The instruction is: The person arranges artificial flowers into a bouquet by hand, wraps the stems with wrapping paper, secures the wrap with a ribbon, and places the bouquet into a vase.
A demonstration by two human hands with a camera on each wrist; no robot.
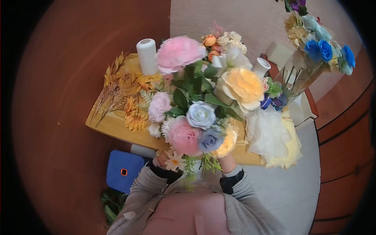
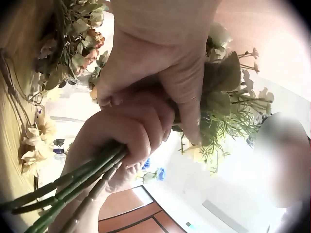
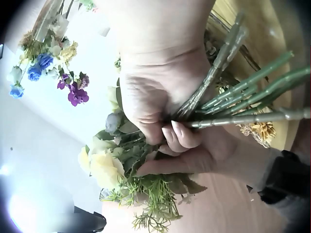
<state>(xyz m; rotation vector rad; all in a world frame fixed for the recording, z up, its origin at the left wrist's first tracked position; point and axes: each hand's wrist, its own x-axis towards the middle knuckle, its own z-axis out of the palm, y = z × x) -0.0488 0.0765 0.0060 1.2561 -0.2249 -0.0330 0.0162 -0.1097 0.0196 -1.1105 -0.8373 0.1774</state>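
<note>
A mixed bouquet (image 1: 196, 105) of artificial flowers with pink, cream-yellow, pale blue and grey-blue blooms is held up before the chest. From above, its blooms hide most of both hands. In the left wrist view, my right hand (image 2: 129, 124) curls round the green stems (image 2: 73, 191), which stick out below the fist. My left hand (image 2: 170, 63) wraps the bouquet just above it, thumb along the leaves. The right wrist view shows the right hand (image 3: 158, 90) gripping the bundled stems (image 3: 233, 102), with the left hand's fingers (image 3: 182, 138) folded against it.
Behind the bouquet stands a wooden table (image 1: 141, 135) with dried orange flowers (image 1: 135, 119), a white ribbed vase (image 1: 147, 56) and white gauzy wrapping (image 1: 266, 129). Blue flowers (image 1: 325, 51) rise from a clear vase at right. A blue stool-like box (image 1: 123, 170) sits lower left.
</note>
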